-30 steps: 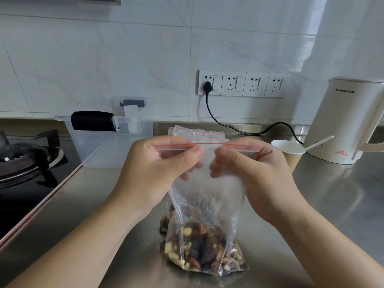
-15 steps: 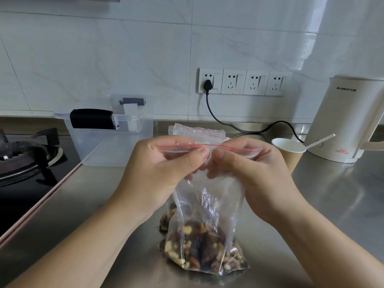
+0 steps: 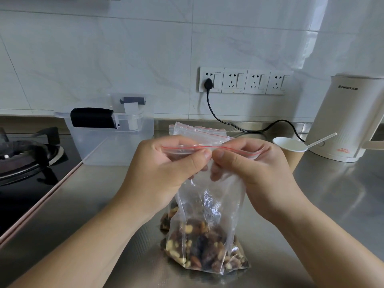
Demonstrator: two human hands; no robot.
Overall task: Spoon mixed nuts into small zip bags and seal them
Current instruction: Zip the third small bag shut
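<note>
At the centre of the frame a clear, crinkled plastic zip bag with a red line along its top (image 3: 209, 196) stands upright on the brushed steel counter (image 3: 332, 194), mixed nuts (image 3: 199, 250) heaped in its bottom. The left hand (image 3: 166, 173) and right hand (image 3: 249, 175) pinch its seal strip between thumbs and curled fingers, thumb tips almost touching. More empty clear bags (image 3: 197, 130) show just behind the hands. Bare counter lies open at lower left and right. The black hob (image 3: 25, 163) borders the counter's left edge; a clear plastic tub (image 3: 116, 146) sits upper left, a brown paper cup holding a white spoon (image 3: 291, 148) and a cream kettle (image 3: 349, 117) at upper right.
</note>
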